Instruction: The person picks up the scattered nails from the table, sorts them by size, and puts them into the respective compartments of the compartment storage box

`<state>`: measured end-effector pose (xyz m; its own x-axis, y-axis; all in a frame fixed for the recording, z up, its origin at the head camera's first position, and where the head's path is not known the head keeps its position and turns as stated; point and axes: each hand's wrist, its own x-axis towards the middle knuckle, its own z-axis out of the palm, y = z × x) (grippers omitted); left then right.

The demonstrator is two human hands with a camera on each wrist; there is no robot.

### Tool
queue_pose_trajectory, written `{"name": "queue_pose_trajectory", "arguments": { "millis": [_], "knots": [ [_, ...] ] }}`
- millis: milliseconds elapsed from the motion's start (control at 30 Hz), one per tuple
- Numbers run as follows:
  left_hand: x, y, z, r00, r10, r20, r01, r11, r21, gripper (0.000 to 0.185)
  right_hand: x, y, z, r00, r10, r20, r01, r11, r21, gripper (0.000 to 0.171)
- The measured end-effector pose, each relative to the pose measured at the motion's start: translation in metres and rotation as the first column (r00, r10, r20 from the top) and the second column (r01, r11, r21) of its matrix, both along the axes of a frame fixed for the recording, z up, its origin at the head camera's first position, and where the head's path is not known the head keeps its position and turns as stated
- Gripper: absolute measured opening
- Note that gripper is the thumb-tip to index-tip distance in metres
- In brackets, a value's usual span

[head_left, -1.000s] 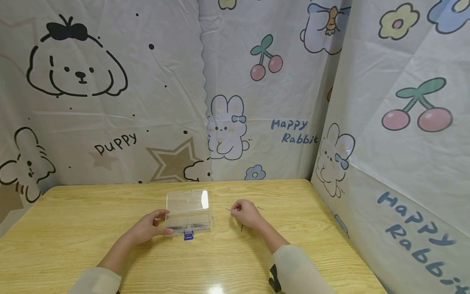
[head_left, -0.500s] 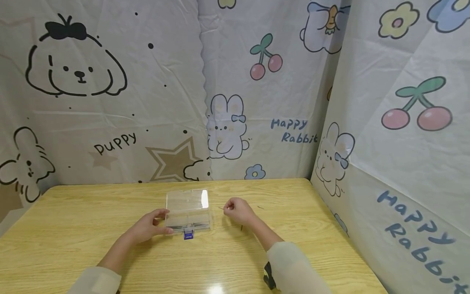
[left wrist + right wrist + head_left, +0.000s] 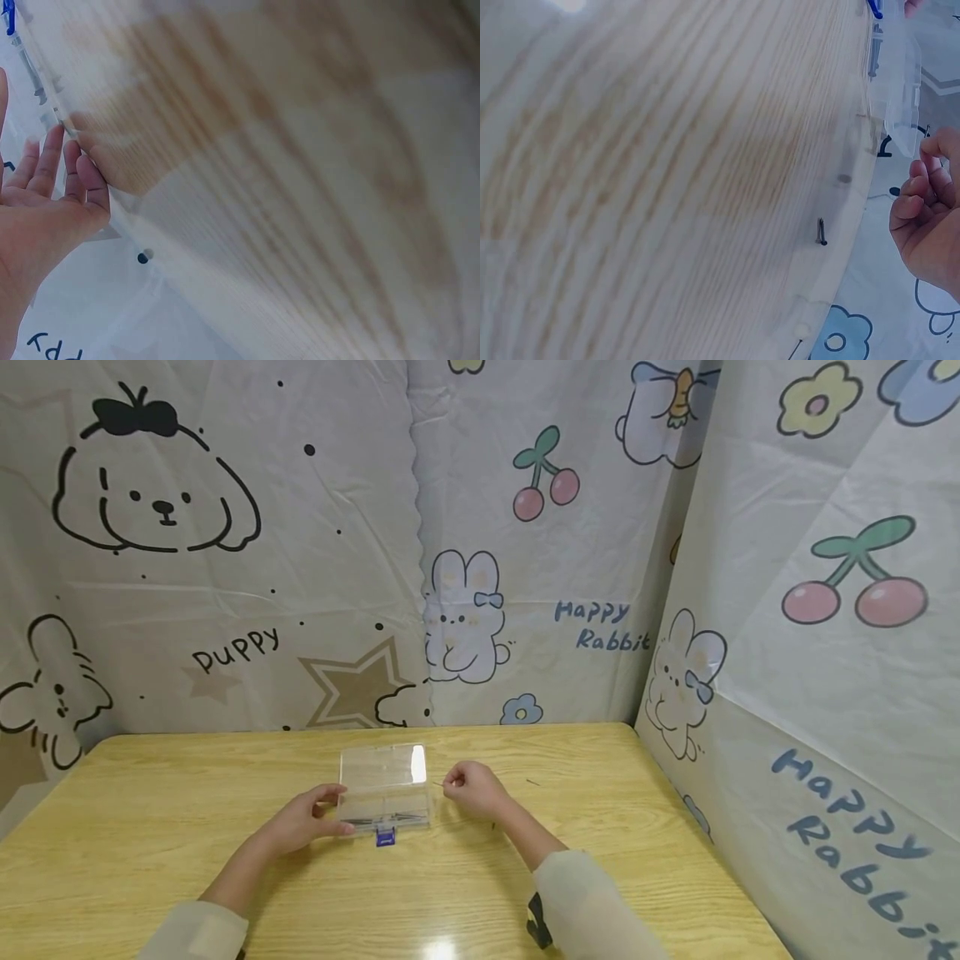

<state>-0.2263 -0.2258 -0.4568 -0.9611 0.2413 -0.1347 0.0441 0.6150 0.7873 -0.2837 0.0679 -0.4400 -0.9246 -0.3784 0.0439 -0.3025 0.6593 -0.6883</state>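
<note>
A small clear plastic box lies on the wooden table with its lid swung open at the back and a blue latch at the front. Thin dark nails lie inside it. My left hand grips the box's left end, thumb at the near side; the left wrist view shows its fingers against the box edge. My right hand hovers just right of the box and pinches a thin nail pointing toward it. In the right wrist view the right hand has curled fingers near the box.
Two loose nails lie on the table right of the hands, one far and one near; the right wrist view shows a nail by the table's edge. Cartoon-print cloth walls close in the back and right sides.
My right hand has moved left toward the box with the pinched nail. The left hand and the box have stayed put.
</note>
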Motion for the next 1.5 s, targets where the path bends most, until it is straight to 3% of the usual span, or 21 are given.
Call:
{"name": "queue_pose_trajectory", "arguments": {
  "millis": [500,1133,1500],
  "knots": [
    [0.001,0.001,0.001,1.0,0.008,-0.003,-0.008,1.0,-0.011,0.079,0.001,-0.019,-0.003,1.0,0.028,-0.001,-0.028,1.0,0.004,0.01],
    [0.002,0.001,0.001,1.0,-0.006,-0.01,0.006,1.0,-0.015,0.078,0.0,-0.033,-0.01,1.0,0.014,-0.01,-0.014,1.0,0.018,0.009],
    [0.003,0.002,0.003,1.0,0.002,-0.01,-0.002,1.0,-0.007,0.077,0.0,-0.037,-0.016,1.0,-0.008,0.028,0.007,1.0,0.02,0.008]
  ]
}}
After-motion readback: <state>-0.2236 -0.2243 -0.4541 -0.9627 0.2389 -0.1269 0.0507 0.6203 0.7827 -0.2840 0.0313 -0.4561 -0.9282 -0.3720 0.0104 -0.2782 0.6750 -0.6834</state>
